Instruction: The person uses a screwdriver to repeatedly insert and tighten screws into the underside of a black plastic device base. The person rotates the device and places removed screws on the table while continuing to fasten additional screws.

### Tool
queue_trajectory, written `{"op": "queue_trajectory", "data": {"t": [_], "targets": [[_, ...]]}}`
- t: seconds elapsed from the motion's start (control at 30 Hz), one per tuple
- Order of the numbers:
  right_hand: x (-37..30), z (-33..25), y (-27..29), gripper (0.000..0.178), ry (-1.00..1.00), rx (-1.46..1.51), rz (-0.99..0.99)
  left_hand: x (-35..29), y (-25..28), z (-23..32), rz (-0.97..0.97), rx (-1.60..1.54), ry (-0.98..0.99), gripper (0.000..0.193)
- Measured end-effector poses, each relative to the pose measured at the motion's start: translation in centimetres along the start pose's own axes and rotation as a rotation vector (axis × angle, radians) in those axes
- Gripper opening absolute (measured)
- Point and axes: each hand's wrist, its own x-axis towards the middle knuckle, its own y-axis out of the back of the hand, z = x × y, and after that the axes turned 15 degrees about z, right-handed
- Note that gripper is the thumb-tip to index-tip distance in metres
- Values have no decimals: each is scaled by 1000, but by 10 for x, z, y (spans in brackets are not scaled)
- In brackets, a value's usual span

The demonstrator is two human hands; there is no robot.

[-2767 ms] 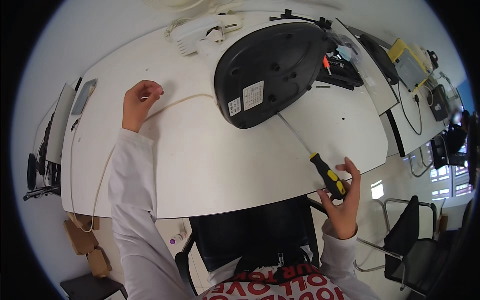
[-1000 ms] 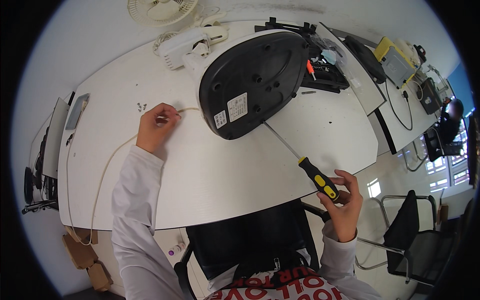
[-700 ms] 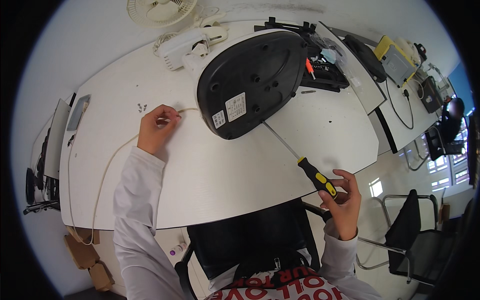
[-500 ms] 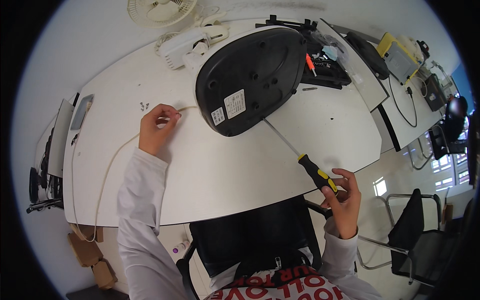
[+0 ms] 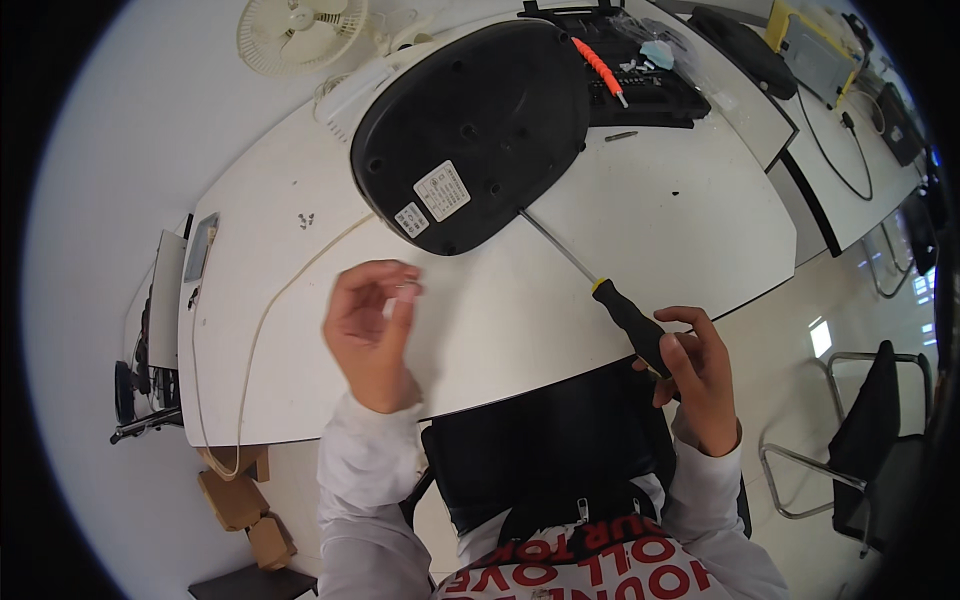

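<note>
The black plastic underside (image 5: 500, 90) of an appliance faces me on the white table, with two pale labels, rubber feet and recessed holes. In my right hand (image 5: 700, 370) is the handle of a long screwdriver (image 5: 628, 315), black with a yellow collar. Its shaft slants up and left, the tip at a hole near the base's lower edge. My left hand (image 5: 370, 325) hovers just below the base, thumb and fingers pinched; a tiny thing seems to sit at the fingertips, too small to name. Several small screws (image 5: 305, 220) lie loose on the table to its upper left.
A black tool case (image 5: 660, 110) stands open behind the base, an orange tool (image 5: 600, 72) across it. A small bit (image 5: 621, 136) lies before it. A pale cord (image 5: 262, 325) runs along the left. At the back is a white fan (image 5: 302, 30); a chair (image 5: 870, 440) stands right.
My left hand has moved right and nearer to me, from beside the cord to below the base. The screwdriver stays at the hole in my right hand. The view has shifted.
</note>
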Motion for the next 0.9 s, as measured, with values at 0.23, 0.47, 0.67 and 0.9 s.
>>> {"op": "queue_trajectory", "data": {"t": [0.23,0.47,0.67,0.9], "targets": [[3,6,2,36,-118,128,-197,-6,-61,-7,-251,-207,279,17],[3,13,4,42,-276,310,-431,6,-70,-42,-140,-210,439,14],[-8,17,-3,48,-574,658,-612,10,-66,-46,-106,-239,457,16],[-24,13,7,40,-106,45,-412,11,-60,-49,-118,-358,514,17]]}}
